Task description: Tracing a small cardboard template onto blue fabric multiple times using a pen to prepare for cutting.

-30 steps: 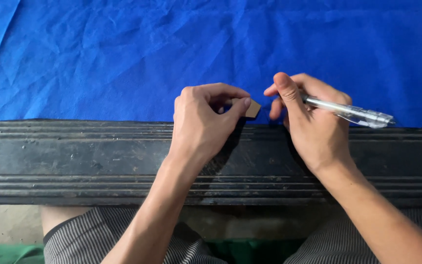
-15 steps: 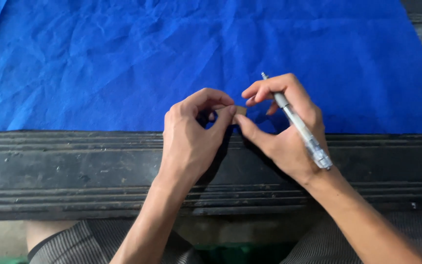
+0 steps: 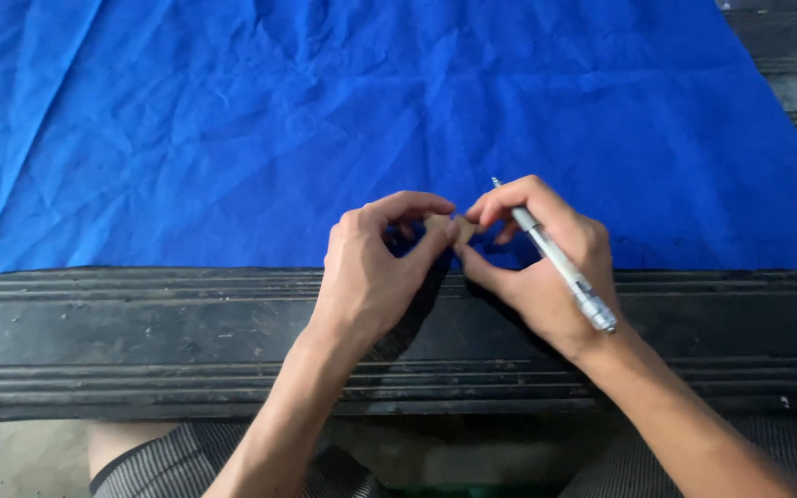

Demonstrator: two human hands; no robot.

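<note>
- Since a second ago my right hand (image 3: 546, 267) has swung in toward my left hand (image 3: 371, 272), and the pen (image 3: 553, 256) that lay pointing off to the right now runs diagonally across my right hand, tip up by the forefinger.
- Both hands now meet on the small tan piece (image 3: 458, 227) — thumb and forefinger of each pinch it from either side, fingertips almost touching.
- The tan piece sits between my fingertips, just above the near edge of the blue cloth (image 3: 232, 138); most of it is hidden by my fingers.
- My right hand is also closed around the pen, which is tucked along the forefinger.
- My wrists cross the dark grooved table edge (image 3: 140, 332) — the cloth lies wrinkled and spread beyond it.
- Striped trousers (image 3: 154, 466) show below.
</note>
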